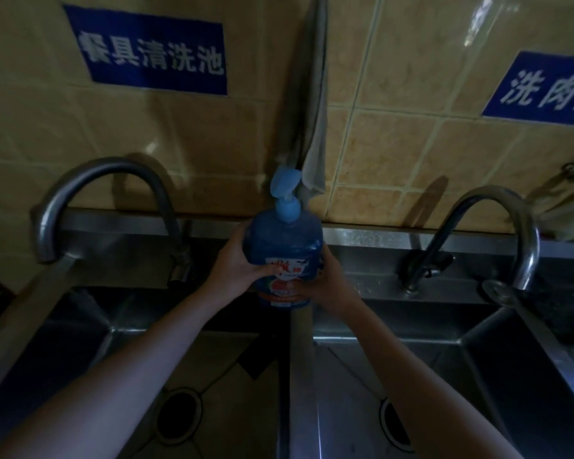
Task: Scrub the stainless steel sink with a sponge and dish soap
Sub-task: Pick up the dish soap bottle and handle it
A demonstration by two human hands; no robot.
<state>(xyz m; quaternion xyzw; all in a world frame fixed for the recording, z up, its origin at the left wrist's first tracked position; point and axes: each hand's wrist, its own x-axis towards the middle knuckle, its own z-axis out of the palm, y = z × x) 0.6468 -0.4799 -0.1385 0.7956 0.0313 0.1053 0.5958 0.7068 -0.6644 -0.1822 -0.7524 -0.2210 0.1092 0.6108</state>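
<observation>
1. The soap bottle, dark blue with a lighter blue pump and a red-and-white label, is held upright in both hands.
2. The left hand has its grip clenched on the bottle's left side, with a digit lying across the label.
3. The right hand grasps the bottle's lower right side. Its fingers pass behind the bottle and are hidden.
4. Directly below the bottle runs the ridge between the two basins of the steel sink.
5. One round drain lies below and left of the bottle, and another drain lies below and right.
6. A curved faucet stands left of the bottle and a second faucet stands right of it.
7. Behind the bottle, a grey cloth hangs down the tiled wall; its lower end is just beside the pump.
8. Blue signs with white characters sit up and left and up and right of the bottle.
</observation>
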